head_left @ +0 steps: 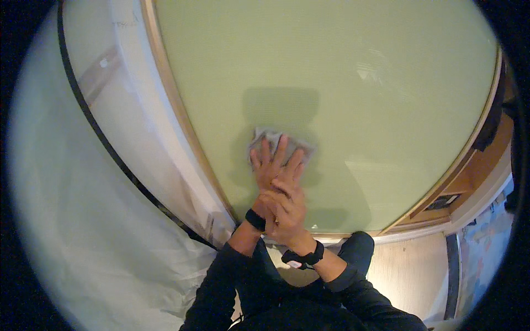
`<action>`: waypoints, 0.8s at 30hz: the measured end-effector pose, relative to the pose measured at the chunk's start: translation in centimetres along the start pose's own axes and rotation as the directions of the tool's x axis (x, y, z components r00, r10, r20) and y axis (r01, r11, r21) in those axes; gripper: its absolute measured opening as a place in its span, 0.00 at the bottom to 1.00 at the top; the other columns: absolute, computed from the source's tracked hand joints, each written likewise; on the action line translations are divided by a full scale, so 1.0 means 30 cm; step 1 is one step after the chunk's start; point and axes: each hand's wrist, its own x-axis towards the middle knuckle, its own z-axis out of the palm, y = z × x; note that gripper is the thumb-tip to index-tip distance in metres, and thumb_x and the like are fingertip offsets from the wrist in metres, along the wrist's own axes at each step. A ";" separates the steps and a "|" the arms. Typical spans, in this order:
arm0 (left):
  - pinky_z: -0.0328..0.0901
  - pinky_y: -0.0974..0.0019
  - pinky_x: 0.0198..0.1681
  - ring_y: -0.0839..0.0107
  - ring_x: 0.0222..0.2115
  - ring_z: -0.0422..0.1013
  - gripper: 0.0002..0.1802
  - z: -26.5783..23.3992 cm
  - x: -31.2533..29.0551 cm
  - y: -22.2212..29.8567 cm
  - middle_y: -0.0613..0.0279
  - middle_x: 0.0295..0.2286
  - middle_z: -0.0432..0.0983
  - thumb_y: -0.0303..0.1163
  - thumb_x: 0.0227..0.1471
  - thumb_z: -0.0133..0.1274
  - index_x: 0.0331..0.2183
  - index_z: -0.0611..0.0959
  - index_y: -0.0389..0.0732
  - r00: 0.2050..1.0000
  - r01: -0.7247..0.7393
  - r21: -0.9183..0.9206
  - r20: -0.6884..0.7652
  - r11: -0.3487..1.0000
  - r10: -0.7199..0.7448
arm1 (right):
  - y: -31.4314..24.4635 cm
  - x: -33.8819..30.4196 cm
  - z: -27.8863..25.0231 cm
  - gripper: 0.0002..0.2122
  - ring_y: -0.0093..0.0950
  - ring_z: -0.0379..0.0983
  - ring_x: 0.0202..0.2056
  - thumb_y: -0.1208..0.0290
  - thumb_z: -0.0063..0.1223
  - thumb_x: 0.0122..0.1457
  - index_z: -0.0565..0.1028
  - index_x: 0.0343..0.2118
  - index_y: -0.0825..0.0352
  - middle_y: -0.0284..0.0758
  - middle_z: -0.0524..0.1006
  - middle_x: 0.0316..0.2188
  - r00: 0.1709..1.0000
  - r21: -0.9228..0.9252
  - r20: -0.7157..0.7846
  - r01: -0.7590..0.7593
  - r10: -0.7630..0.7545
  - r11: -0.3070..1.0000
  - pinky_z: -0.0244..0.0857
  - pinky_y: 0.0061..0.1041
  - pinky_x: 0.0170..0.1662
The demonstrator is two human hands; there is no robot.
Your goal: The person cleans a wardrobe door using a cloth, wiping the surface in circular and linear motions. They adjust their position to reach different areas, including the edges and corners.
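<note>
A crumpled grey cloth (267, 134) lies on a smooth, glossy pale green panel (342, 105). My left hand (270, 168) presses flat on the cloth, its fingers spread and stretched out. The cloth shows around and between those fingers. Crossing over it, my right hand (287, 212) is closed around the back of my left hand and wrist. Dark bands circle both my wrists.
A wooden frame (179, 105) borders the panel on the left. Beyond it hangs translucent sheeting (127, 220) with a black strip (118, 160). Wooden compartments (469, 171) stand at the right, above a light wood floor (408, 270).
</note>
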 end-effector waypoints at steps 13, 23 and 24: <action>0.44 0.28 0.59 0.35 0.60 0.51 0.17 -0.071 0.407 0.094 0.52 0.61 0.58 0.38 0.50 0.55 0.44 0.79 0.51 0.980 0.091 0.129 -0.187 0.987 -0.066 | 0.007 0.208 -0.160 0.13 0.43 0.66 0.57 0.82 0.52 0.48 0.78 0.39 0.67 0.40 0.77 0.46 0.981 0.040 0.093 0.167 -0.170 0.985 0.65 0.39 0.53; 0.47 0.27 0.56 0.39 0.58 0.55 0.15 0.080 -0.118 0.162 0.64 0.58 0.63 0.41 0.48 0.56 0.41 0.80 0.59 0.998 0.049 0.001 0.031 0.999 -0.049 | 0.063 -0.194 -0.083 0.13 0.42 0.75 0.45 0.81 0.55 0.46 0.78 0.38 0.69 0.42 0.79 0.40 0.982 0.164 0.164 -0.115 0.088 0.980 0.71 0.37 0.48; 0.46 0.26 0.56 0.37 0.58 0.55 0.15 0.063 -0.134 0.120 0.63 0.58 0.63 0.41 0.48 0.56 0.41 0.80 0.59 0.998 0.067 0.056 0.008 0.996 -0.068 | 0.061 -0.182 -0.057 0.14 0.42 0.75 0.45 0.80 0.55 0.46 0.78 0.39 0.68 0.42 0.78 0.40 0.983 0.178 0.181 -0.028 -0.005 0.984 0.71 0.37 0.48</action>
